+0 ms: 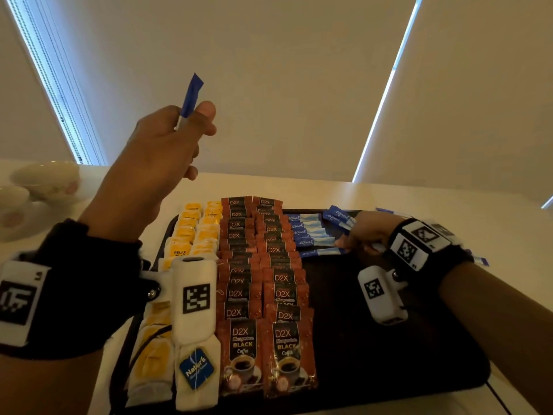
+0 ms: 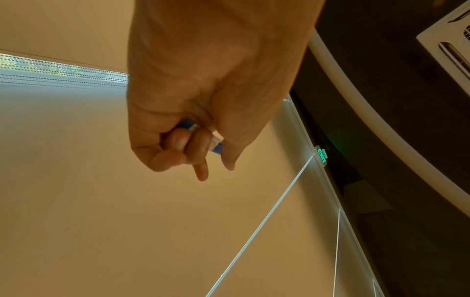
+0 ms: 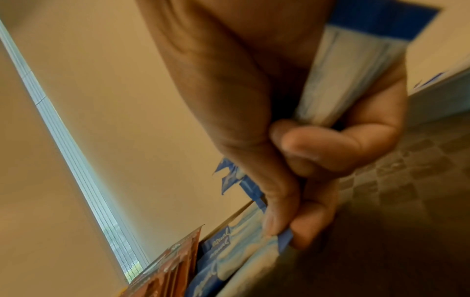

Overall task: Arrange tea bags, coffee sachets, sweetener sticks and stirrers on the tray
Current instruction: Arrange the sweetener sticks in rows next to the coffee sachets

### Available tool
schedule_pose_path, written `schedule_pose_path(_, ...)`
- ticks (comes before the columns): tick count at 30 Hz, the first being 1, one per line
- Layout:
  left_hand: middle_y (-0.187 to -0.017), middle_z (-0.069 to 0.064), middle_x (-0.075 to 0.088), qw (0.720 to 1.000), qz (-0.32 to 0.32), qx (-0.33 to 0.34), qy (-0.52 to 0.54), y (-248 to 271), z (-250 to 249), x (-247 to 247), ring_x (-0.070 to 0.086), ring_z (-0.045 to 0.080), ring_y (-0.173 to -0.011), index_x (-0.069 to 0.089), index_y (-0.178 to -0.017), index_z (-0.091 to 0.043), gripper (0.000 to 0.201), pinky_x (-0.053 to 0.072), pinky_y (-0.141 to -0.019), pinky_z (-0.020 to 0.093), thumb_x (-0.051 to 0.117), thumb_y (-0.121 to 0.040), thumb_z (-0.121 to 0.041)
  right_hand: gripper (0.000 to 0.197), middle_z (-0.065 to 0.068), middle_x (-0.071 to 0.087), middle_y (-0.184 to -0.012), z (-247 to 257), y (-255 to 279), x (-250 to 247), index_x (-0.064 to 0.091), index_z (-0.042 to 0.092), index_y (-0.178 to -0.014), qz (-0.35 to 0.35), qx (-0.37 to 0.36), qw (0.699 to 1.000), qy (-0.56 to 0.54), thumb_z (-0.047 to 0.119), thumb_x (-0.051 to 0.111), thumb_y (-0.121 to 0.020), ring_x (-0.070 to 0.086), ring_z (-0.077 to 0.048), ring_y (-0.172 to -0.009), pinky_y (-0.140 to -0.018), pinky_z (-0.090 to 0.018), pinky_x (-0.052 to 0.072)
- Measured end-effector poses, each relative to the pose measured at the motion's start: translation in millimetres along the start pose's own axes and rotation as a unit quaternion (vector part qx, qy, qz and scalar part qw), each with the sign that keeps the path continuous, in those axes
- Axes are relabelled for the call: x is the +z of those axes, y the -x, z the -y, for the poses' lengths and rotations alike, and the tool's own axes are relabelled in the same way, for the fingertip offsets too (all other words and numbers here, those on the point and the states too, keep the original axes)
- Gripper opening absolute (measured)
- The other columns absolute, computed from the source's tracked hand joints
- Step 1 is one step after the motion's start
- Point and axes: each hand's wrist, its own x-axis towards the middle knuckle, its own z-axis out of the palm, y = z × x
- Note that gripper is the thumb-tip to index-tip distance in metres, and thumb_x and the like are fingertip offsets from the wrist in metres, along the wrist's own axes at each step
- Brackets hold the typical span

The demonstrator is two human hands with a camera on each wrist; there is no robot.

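Head view: we're pinching one sweetener stick [image 1: 192, 95] aloft w/ left hand [image 1: 161, 154]; right hand [image 1: 366, 232] is gripping spare sticks, laying one [image 1: 324, 252] on tray [image 1: 389, 354]. Light, floppy paper; probably best pinched mid-length.

Glossy foil coffee sachets [image 1: 266, 354] lie on a dark matt, checker-textured tray [image 1: 389, 339].

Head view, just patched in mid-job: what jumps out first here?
The left hand, raised high above the table, pinches one blue sweetener stick upright. Below it the dark tray is already lined with yellow tea bags on its left and two columns of red coffee sachets down the middle. At the tray's far right, the right hand pinches another stick at the sweetener row.
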Motion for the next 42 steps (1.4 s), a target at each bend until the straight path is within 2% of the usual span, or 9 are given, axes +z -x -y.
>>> schedule_pose_path(3, -0.065, -0.003, 0.04, 1.0, 0.007, -0.004, -0.004, 0.8, 0.3, 0.2, 0.043, 0.009, -0.062, 0.059, -0.103, -0.018, 0.035, 0.045, -0.07, 0.028, 0.045, -0.093, -0.049, 0.025, -0.005, 0.054, -0.059, 2.0, 0.3, -0.4, 0.057, 0.007, -0.078, -0.024, -0.014, 1.0, 0.01, 0.023, 0.076, -0.078, 0.039, -0.011, -0.035, -0.035, -0.018, 0.03)
schedule_pose_path(8, -0.066, -0.003, 0.04, 1.0, 0.017, -0.014, -0.012, 0.9, 0.5, 2.4, 0.043, 0.009, -0.062, 0.058, -0.101, -0.02, 0.034, 0.046, -0.07, 0.027, 0.045, -0.093, -0.051, 0.029, -0.002, 0.064, -0.07, -1.7, 4.9, -1.5, 0.062, 0.005, -0.086, -0.048, -0.044, 0.998, 0.007, 0.029, 0.076, -0.077, 0.045, -0.012, -0.056, -0.047, -0.02, 0.033)
schedule_pose_path(14, -0.067, -0.002, 0.041, 1.0, 0.018, -0.012, -0.012, 1.1, 0.7, 3.4, 0.044, 0.01, -0.063, 0.057, -0.103, -0.019, 0.035, 0.045, -0.071, 0.028, 0.046, -0.092, -0.05, 0.037, -0.007, 0.061, -0.071, -1.7, 8.7, 1.9, 0.062, 0.0, -0.092, -0.061, -0.064, 0.996, -0.003, 0.027, 0.079, -0.073, 0.043, -0.014, -0.052, -0.045, -0.022, 0.032)
schedule_pose_path(18, -0.067, -0.002, 0.041, 1.0, 0.016, -0.013, -0.017, -0.1, 1.0, 3.1, 0.043, 0.011, -0.063, 0.057, -0.104, -0.018, 0.036, 0.045, -0.071, 0.029, 0.047, -0.092, -0.05, 0.028, 0.002, 0.059, -0.064, -1.5, 15.3, 6.9, 0.069, -0.001, -0.088, -0.094, -0.189, 0.977, -0.032, 0.015, 0.082, -0.068, 0.053, -0.012, -0.058, -0.058, -0.024, 0.04)
schedule_pose_path(20, -0.067, -0.002, 0.041, 1.0, 0.016, -0.015, -0.019, -0.6, 1.5, 3.4, 0.043, 0.011, -0.062, 0.057, -0.103, -0.019, 0.036, 0.046, -0.071, 0.028, 0.048, -0.091, -0.051, 0.027, 0.009, 0.063, -0.068, 1.0, 23.8, 13.1, 0.069, 0.004, -0.087, -0.105, -0.268, 0.958, 0.003, 0.014, 0.083, -0.066, 0.059, -0.005, -0.064, -0.061, -0.018, 0.044)
schedule_pose_path(22, -0.066, -0.002, 0.041, 0.999, 0.019, -0.015, -0.023, -0.3, 1.7, 3.7, 0.043, 0.011, -0.062, 0.057, -0.104, -0.019, 0.037, 0.046, -0.071, 0.029, 0.048, -0.09, -0.052, 0.035, 0.001, 0.069, -0.083, 5.1, 25.9, 18.2, 0.069, 0.004, -0.092, -0.106, -0.309, 0.942, 0.075, 0.021, 0.084, -0.065, 0.064, -0.013, -0.076, -0.07, -0.024, 0.049)
schedule_pose_path(25, -0.066, -0.002, 0.041, 0.999, 0.019, -0.012, -0.028, 0.0, 1.8, 3.4, 0.043, 0.01, -0.061, 0.057, -0.103, -0.019, 0.037, 0.046, -0.071, 0.029, 0.048, -0.09, -0.052, 0.041, -0.009, 0.07, -0.097, 8.5, 19.6, 20.4, 0.069, 0.004, -0.098, -0.103, -0.319, 0.936, 0.108, 0.024, 0.084, -0.065, 0.065, -0.024, -0.088, -0.077, -0.033, 0.048)
schedule_pose_path(32, -0.066, -0.002, 0.04, 0.999, 0.016, -0.009, -0.03, -1.0, 2.3, 2.5, 0.042, 0.01, -0.061, 0.057, -0.104, -0.017, 0.04, 0.046, -0.07, 0.029, 0.048, -0.09, -0.053, 0.033, -0.005, 0.072, -0.095, 10.4, 12.3, 19.3, 0.071, 0.005, -0.094, -0.082, -0.297, 0.948, 0.076, 0.017, 0.084, -0.066, 0.067, -0.018, -0.086, -0.076, -0.026, 0.048)
schedule_pose_path(42, -0.065, -0.002, 0.041, 0.999, 0.016, -0.01, -0.033, -1.4, 2.7, 1.4, 0.042, 0.011, -0.06, 0.057, -0.104, -0.018, 0.042, 0.046, -0.074, 0.033, 0.047, -0.088, -0.056, 0.021, -0.005, 0.069, -0.088, 17.2, 7.1, 16.9, 0.066, 0.012, -0.08, -0.096, -0.291, 0.946, 0.103, 0.018, 0.083, -0.067, 0.057, -0.013, -0.069, -0.054, -0.012, 0.036)
